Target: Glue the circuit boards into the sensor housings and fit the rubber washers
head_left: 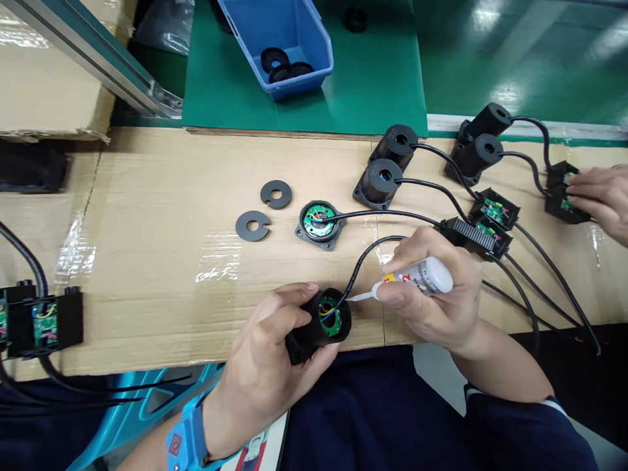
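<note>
My left hand (272, 350) is wrapped round a black cylindrical housing (304, 330), tilted so its open end faces up. Inside that end sit a green circuit board (331, 322) and coloured wires, and a black cable (360, 261) comes out. My right hand (436, 297) grips a small white glue bottle (424, 276). The bottle's thin nozzle (360, 297) points left at the housing's rim; whether it touches, I cannot tell. Beyond my hands lies a square-flanged part (321, 224) with its board showing. Two slotted black discs (276, 194) rest to its left.
Finished-looking black housings (380, 180) stand at the back, cabled to open black boxes (493, 208). Another person's hand (601, 199) touches a box at right. A blue bin (314, 39) holds black rings on a green mat (383, 98). More boxes (69, 318) lie left.
</note>
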A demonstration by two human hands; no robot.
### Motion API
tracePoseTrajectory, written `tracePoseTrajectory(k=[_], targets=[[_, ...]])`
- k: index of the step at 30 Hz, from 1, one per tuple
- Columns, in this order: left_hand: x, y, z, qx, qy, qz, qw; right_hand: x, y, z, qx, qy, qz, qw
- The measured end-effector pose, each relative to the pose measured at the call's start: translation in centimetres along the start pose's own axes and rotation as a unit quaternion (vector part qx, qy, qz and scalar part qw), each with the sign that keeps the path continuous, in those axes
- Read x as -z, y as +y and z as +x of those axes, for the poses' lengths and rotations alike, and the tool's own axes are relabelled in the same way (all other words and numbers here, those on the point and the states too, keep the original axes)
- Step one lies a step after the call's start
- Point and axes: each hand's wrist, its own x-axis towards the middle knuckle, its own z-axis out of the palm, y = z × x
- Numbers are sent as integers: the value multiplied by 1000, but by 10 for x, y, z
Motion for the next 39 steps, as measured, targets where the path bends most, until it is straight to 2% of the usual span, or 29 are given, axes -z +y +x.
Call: tracePoseTrajectory(k=[3, 6, 11, 15, 20, 29, 39], targets=[[0, 1, 0, 29, 3, -3, 1000, 2, 0, -2, 3, -2, 4, 1000], [0, 0, 0, 78, -13, -27, 996, 5, 1, -4, -30, -1, 49, 998], [-4, -10, -1, 135, -51, -156, 977, 0, 7, -2, -56, 64, 116, 990], [-11, -14, -1, 160, -59, -249, 953, -10, 12, 1, -71, 43, 161, 984], [-14, -11, 2, 177, -88, -292, 936, -15, 13, 2, -91, 17, 161, 983], [-15, -13, -3, 199, -101, -280, 934, -16, 14, -2, -121, -16, 147, 982], [-14, -11, 0, 176, -109, -260, 943, -16, 13, -3, -119, -14, 146, 982]])
